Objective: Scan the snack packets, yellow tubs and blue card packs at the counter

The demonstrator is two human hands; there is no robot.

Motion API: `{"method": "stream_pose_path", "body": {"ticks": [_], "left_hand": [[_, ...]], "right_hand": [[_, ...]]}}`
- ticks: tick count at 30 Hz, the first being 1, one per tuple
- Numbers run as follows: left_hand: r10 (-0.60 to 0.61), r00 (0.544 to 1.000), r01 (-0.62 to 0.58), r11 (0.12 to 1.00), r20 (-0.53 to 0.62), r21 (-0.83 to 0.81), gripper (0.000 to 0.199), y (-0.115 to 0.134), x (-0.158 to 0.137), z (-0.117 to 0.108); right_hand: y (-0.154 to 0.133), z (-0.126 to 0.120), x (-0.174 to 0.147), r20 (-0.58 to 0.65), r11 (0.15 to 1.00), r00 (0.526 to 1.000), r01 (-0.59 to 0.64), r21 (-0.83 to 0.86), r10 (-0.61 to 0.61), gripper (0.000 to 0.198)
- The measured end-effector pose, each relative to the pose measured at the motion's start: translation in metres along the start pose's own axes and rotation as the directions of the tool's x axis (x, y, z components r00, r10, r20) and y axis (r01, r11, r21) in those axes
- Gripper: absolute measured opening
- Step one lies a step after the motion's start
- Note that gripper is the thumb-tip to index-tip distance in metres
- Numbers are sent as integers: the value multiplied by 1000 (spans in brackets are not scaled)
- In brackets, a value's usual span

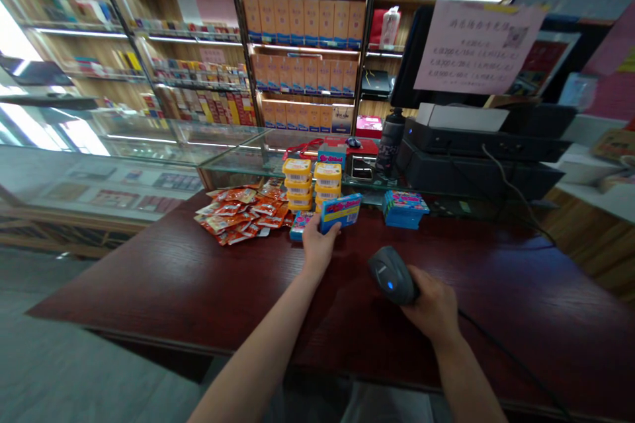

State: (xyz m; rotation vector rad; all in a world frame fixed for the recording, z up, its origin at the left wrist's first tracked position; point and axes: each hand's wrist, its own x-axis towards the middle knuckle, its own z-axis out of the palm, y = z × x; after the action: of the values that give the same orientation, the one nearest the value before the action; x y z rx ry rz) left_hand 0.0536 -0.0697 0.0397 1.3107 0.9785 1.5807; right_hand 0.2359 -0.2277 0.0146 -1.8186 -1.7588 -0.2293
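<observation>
My left hand grips a flat blue box with pink lettering, held tilted above the desk, its barcode side partly toward me. Just behind it lies another blue box, partly hidden by my fingers. My right hand is wrapped round a black barcode scanner with a blue light, its head pointing up and left. To the right of the held box stands a stack of similar blue boxes. Two stacks of yellow-lidded tubs rise behind my left hand.
A heap of orange snack packets lies left of the tubs on the dark wooden desk. A glass counter borders the back. A black bottle and black cash-register equipment stand at right. The scanner's cable trails right.
</observation>
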Motion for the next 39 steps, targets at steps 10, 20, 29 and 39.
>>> {"method": "stream_pose_path", "body": {"ticks": [10, 20, 29, 39], "left_hand": [[587, 726, -668, 479, 358, 570, 11, 26, 37, -69], [358, 618, -786, 252, 700, 565, 15, 4, 23, -89], [418, 729, -680, 525, 542, 511, 14, -18, 34, -94], [409, 776, -630, 538, 480, 560, 14, -20, 34, -90]], "right_hand": [[0, 2, 0, -48, 999, 999, -20, -35, 18, 25], [5, 7, -3, -97, 997, 995, 30, -66, -36, 29], [7, 8, -2, -114, 994, 990, 75, -81, -84, 26], [5, 8, -3, -96, 995, 994, 51, -83, -59, 27]]}}
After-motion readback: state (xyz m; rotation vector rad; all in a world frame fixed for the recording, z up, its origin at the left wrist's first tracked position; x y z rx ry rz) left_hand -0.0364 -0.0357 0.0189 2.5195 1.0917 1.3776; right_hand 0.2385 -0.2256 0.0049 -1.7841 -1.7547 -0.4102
